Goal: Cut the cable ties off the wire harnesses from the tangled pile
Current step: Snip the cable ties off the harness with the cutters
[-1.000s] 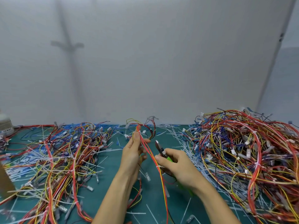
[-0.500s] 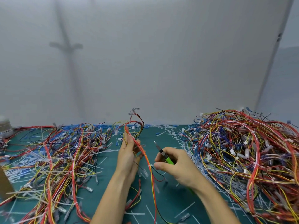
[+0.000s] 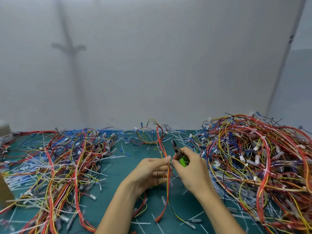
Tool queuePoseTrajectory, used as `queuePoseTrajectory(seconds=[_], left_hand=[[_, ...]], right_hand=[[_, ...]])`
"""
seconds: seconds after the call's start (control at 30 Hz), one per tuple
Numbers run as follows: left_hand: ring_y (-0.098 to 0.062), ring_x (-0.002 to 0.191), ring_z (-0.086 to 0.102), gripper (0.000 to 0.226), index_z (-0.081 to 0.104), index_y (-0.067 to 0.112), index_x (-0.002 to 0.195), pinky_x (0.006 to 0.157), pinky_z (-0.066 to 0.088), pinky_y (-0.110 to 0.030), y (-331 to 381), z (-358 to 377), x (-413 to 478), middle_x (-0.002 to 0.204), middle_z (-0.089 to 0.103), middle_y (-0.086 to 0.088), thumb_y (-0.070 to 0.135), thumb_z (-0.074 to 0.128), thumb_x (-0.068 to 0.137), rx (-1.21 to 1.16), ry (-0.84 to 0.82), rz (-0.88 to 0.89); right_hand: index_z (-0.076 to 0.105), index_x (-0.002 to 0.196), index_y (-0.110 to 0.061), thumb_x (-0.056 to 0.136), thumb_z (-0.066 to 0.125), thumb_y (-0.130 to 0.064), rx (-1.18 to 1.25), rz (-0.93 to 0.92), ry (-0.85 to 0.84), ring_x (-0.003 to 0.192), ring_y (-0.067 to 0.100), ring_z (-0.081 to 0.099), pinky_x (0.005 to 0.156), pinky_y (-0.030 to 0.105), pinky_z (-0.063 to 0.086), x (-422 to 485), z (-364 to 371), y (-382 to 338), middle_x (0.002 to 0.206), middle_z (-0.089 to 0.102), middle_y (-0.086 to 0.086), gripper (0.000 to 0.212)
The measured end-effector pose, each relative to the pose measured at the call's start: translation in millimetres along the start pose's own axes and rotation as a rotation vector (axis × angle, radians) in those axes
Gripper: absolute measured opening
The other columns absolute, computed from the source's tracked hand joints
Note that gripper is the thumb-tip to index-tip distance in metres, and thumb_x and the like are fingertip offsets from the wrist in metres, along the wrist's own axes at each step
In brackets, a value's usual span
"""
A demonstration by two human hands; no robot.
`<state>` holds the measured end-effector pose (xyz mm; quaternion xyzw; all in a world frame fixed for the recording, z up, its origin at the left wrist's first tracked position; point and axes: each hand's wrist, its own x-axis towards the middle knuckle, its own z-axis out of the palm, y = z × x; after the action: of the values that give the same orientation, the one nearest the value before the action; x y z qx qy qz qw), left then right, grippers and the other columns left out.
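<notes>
The left hand [image 3: 152,173] pinches 1 wire harness [image 3: 161,144] between thumb and fingertips, just above the green bench [image 3: 118,208]. The harness's red and yellow wires rise from the pinch to a loose loop near the back edge of the bench, and its lower ends trail down between the 2 forearms onto the mat. The right hand [image 3: 192,169] is curled around green-handled cutters [image 3: 179,152], whose dark tips point up and away, just right of the held wires. The right forefinger reaches to the harness beside the left fingertips; whether it touches a tie there is too small to tell, and the cutter blades look closed.

The tangled pile [image 3: 261,157] of red, yellow, blue and black harnesses fills the right side of the bench, heaped high. A flatter spread of harnesses [image 3: 67,157] covers the left side. Cut white cable ties [image 3: 141,222] lie scattered over the mat. A pale round container [image 3: 5,132] sits at the far left, and a brown box [image 3: 4,188] at the left edge.
</notes>
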<state>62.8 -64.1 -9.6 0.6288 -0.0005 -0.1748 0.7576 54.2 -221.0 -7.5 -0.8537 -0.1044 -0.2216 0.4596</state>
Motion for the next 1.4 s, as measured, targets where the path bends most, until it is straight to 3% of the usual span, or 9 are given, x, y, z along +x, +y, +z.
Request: queuePoseTrajectory(seconds=[0.17, 0.4, 0.53, 0.6, 0.73, 0.83, 1.13, 1.3, 1.4], left_hand=[[-0.011, 0.064, 0.062, 0.021, 0.072, 0.015, 0.085, 0.059, 0.053, -0.021, -2.5, 0.5, 2.4, 0.086, 0.072, -0.003, 0.027, 0.081, 0.07, -0.03, 0.05, 0.08], [-0.009, 0.062, 0.067, 0.01, 0.07, 0.006, 0.095, 0.061, 0.056, -0.02, -3.7, -2.9, 6.6, 0.086, 0.076, -0.007, 0.005, 0.067, 0.086, -0.207, 0.164, 0.16], [-0.01, 0.064, 0.068, 0.011, 0.073, 0.009, 0.092, 0.06, 0.057, -0.02, -4.6, -4.8, 7.1, 0.084, 0.075, -0.006, 0.007, 0.072, 0.081, -0.237, 0.231, 0.179], [-0.008, 0.064, 0.068, 0.012, 0.074, 0.011, 0.091, 0.059, 0.056, -0.019, -5.2, -6.1, 7.8, 0.082, 0.075, -0.004, 0.009, 0.073, 0.079, -0.231, 0.255, 0.183], [-0.006, 0.068, 0.066, 0.013, 0.073, 0.015, 0.094, 0.061, 0.054, -0.019, -5.6, -7.7, 9.4, 0.09, 0.076, 0.0, 0.012, 0.073, 0.082, -0.201, 0.292, 0.227], [-0.004, 0.073, 0.065, 0.015, 0.072, 0.017, 0.098, 0.064, 0.051, -0.018, -6.1, -7.3, 9.4, 0.094, 0.077, 0.003, 0.015, 0.072, 0.083, -0.163, 0.296, 0.263], [-0.002, 0.074, 0.062, 0.017, 0.072, 0.018, 0.103, 0.067, 0.045, -0.021, -1.9, 0.8, 5.7, 0.1, 0.076, 0.002, 0.021, 0.07, 0.086, -0.076, 0.289, 0.36], [-0.003, 0.071, 0.062, 0.019, 0.07, 0.017, 0.104, 0.062, 0.048, -0.014, -1.5, -0.1, 5.2, 0.102, 0.076, 0.002, 0.021, 0.069, 0.085, -0.052, 0.259, 0.398], [-0.005, 0.076, 0.063, 0.019, 0.07, 0.018, 0.104, 0.062, 0.049, -0.014, -2.2, -0.5, 5.4, 0.103, 0.076, 0.003, 0.022, 0.069, 0.086, -0.034, 0.239, 0.403]], right_hand=[[0.059, 0.075, -0.021, 0.082, 0.073, -0.023, -0.016, 0.044, 0.011, 0.065, 0.011, 0.055, 0.061, 0.028, 0.043, 0.5, 3.5, 2.0, 0.064, 0.06, -0.007, 0.016], [0.062, 0.072, -0.02, 0.086, 0.069, -0.031, 0.142, 0.208, 0.125, 0.066, 0.016, 0.059, 0.064, 0.031, 0.044, 6.4, -0.4, 3.7, 0.067, 0.067, -0.003, 0.019], [0.066, 0.071, -0.02, 0.089, 0.066, -0.037, 0.184, 0.256, 0.035, 0.052, 0.001, 0.052, 0.055, 0.023, 0.038, 7.0, -1.6, 4.6, 0.065, 0.07, -0.009, 0.025], [0.068, 0.07, -0.017, 0.089, 0.063, -0.045, 0.125, 0.25, -0.026, 0.047, 0.002, 0.049, 0.047, 0.018, 0.034, 6.0, -1.5, 3.9, 0.06, 0.066, -0.009, 0.034], [0.066, 0.073, -0.009, 0.09, 0.056, -0.056, 0.039, 0.189, -0.108, 0.065, 0.021, 0.063, 0.063, 0.033, 0.047, 3.6, -0.3, 0.3, 0.069, 0.066, 0.01, 0.051], [0.062, 0.068, -0.008, 0.091, 0.053, -0.057, -0.031, 0.124, -0.178, 0.071, 0.028, 0.063, 0.071, 0.038, 0.048, 1.3, 0.9, -4.0, 0.067, 0.066, 0.014, 0.055], [0.066, 0.072, -0.007, 0.09, 0.048, -0.062, -0.151, 0.075, -0.232, 0.072, 0.027, 0.065, 0.077, 0.039, 0.051, -0.7, 2.3, -3.4, 0.067, 0.068, 0.013, 0.061], [0.067, 0.071, -0.007, 0.09, 0.05, -0.062, -0.132, 0.062, -0.234, 0.066, 0.025, 0.067, 0.074, 0.039, 0.052, -1.2, 4.3, 0.3, 0.065, 0.067, 0.013, 0.061], [0.068, 0.075, -0.005, 0.089, 0.051, -0.062, -0.085, 0.08, -0.223, 0.055, 0.012, 0.067, 0.07, 0.036, 0.052, -0.4, 3.6, 0.2, 0.063, 0.068, 0.011, 0.061]])
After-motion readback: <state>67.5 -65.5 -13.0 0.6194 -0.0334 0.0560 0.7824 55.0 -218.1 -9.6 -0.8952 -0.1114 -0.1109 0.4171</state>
